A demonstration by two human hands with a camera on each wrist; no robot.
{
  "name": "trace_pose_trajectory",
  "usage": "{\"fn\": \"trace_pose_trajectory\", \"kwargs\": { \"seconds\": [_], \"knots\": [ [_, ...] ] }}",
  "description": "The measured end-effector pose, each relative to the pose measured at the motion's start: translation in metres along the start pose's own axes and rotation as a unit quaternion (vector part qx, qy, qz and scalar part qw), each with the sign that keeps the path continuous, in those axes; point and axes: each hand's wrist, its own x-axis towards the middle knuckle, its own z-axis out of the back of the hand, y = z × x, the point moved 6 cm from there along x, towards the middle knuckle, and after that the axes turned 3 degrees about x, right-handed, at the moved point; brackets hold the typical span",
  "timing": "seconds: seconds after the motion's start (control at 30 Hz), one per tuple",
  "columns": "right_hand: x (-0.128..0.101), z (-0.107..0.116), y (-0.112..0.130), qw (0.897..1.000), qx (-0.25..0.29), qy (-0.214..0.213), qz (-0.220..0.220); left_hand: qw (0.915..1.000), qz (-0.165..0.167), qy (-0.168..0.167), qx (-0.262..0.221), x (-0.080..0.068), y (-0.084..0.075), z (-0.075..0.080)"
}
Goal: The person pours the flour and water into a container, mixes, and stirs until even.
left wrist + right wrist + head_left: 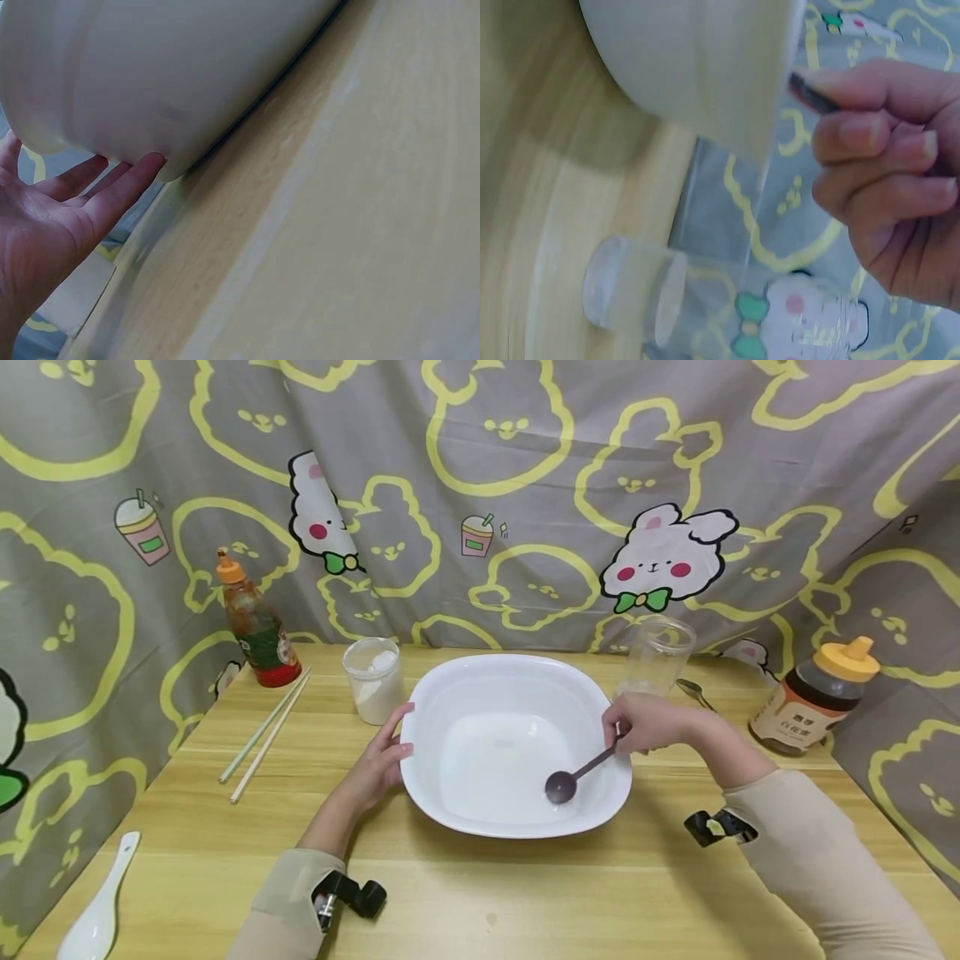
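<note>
A white basin (517,681) stands on the table with whitish liquid (487,768) in its bottom. My left hand (375,767) rests against the basin's left side, fingertips at the rim. In the left wrist view, fairly straight fingers (124,187) touch the outer wall. Over the right rim, my right hand (647,724) pinches the handle of a dark brown measuring spoon (561,787). The spoon slants down into the basin, its round bowl over the liquid near the right front wall. From the right wrist, only the handle end (814,94) shows between thumb and fingers.
Left of the basin stand a jar of white powder (375,689) and a sauce bottle (262,635), near chopsticks (266,735) and a white spoon (97,910). Rightward are a clear glass (656,652), a metal spoon (696,693) and a honey bottle (806,706). A patterned curtain (525,527) hangs behind.
</note>
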Motion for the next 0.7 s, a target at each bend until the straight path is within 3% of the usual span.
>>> {"fn": "trace_pose_trajectory", "kwargs": {
  "seconds": [0.2,0.4,0.7],
  "knots": [
    [0.005,0.016,-0.020,0.997,-0.006,-0.058,-0.055,1.0000,0.003,0.000,-0.002,0.001,0.001,0.000],
    [0.024,0.017,-0.031,0.990,0.024,-0.107,-0.092,1.0000,0.005,-0.004,0.004,0.000,0.001,0.000],
    [0.066,-0.001,-0.025,0.983,0.072,-0.148,-0.087,0.9999,0.008,-0.009,0.004,0.000,0.001,0.001]
  ]
}}
